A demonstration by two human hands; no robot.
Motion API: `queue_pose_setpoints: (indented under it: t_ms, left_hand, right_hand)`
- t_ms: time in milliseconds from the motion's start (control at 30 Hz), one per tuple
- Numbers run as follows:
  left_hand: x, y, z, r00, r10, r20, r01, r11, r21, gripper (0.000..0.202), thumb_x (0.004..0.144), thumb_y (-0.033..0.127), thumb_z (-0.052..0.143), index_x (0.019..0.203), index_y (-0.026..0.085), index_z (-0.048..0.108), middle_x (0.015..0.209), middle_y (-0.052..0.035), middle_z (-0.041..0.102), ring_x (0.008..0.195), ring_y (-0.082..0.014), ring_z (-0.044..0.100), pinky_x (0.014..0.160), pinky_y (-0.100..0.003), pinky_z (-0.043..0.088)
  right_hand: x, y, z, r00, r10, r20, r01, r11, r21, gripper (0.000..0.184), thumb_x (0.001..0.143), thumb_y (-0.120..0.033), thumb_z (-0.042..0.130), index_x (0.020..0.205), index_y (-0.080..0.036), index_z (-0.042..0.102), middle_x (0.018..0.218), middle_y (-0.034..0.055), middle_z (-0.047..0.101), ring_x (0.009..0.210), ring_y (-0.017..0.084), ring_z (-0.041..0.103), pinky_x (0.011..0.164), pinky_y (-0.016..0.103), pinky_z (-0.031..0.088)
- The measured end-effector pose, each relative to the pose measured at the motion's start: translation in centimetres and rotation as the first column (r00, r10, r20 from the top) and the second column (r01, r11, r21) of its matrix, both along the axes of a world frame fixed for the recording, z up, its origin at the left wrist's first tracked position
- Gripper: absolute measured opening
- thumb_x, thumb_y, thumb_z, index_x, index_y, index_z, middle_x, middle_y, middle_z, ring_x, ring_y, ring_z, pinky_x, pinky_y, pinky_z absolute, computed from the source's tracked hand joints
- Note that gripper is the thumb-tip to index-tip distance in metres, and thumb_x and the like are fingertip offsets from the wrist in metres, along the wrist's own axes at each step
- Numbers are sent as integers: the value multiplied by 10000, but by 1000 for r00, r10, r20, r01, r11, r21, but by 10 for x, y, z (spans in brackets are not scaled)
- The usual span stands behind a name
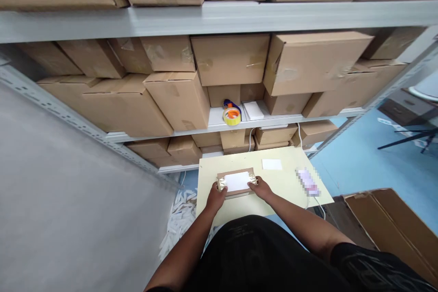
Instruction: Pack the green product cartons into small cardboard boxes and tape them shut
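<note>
A small cardboard box point(237, 194) is held between my two hands over the pale yellow table point(219, 214). Clear tape wraps both of its ends, and a blank-looking white label point(237, 181) covers most of its top. My left hand point(216, 195) grips the left end, thumb on top near the label's edge. At the right end, my right hand point(260, 188) has its thumb on top by the label's corner. The fingers under the box are hidden. Beyond the box, a white sheet point(272, 164) lies flat on the table.
A blurred-out phone-like item point(308, 182) with a cable lies at the table's right. A tape dispenser point(232, 115) and white papers point(253, 110) sit on the shelf point(219, 127) among cardboard boxes. Paper strips point(179, 214) cover the floor at left; flattened cardboard point(393, 228) lies at right.
</note>
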State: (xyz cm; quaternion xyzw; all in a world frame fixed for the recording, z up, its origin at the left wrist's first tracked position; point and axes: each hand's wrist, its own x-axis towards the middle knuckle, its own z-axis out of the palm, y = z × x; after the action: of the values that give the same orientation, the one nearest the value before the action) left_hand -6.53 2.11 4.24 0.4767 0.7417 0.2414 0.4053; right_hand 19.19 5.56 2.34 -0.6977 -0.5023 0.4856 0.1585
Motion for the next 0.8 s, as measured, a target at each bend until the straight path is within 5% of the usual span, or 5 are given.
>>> queue_pose_setpoints:
  t_ms: [200, 433, 600, 800]
  left_hand:
    - [-10, -4, 16, 997, -23, 79, 31, 994, -101, 480, 926, 573, 533, 1194, 188, 637, 1137, -123, 743, 1049, -289, 700, 872, -345, 508]
    - [-28, -4, 57, 979, -51, 199, 45, 998, 36, 516, 951, 603, 462, 1228, 212, 655, 1226, -115, 727, 1085, -268, 695, 901, -348, 520]
    - [-41, 2, 73, 970, -85, 227, 60, 992, 112, 503, 978, 579, 402, 1203, 220, 672, 1198, -97, 742, 1082, -269, 698, 893, -351, 537]
    - [-26, 11, 101, 953, -130, 272, 73, 975, 211, 525, 977, 587, 413, 1263, 222, 658, 1242, -103, 724, 1129, -295, 674, 924, -375, 537]
  right_hand:
    - [-7, -4, 15, 993, -104, -64, 103, 995, -9, 568, 876, -692, 529, 1184, -227, 638, 1180, 110, 715, 1082, 276, 649, 877, 362, 488]
    - [-27, -12, 42, 978, -174, -114, 173, 985, -19, 641, 932, -718, 340, 1163, -205, 648, 1257, 139, 674, 1097, 284, 626, 851, 379, 505]
    - [-42, -28, 61, 943, -267, -199, 274, 962, 8, 649, 922, -736, 340, 1198, -239, 654, 1280, 101, 673, 1112, 274, 624, 854, 369, 513]
    - [-33, -41, 91, 912, -339, -233, 381, 909, 168, 621, 938, -713, 331, 1238, -264, 636, 1261, 71, 691, 1108, 257, 631, 879, 355, 521]
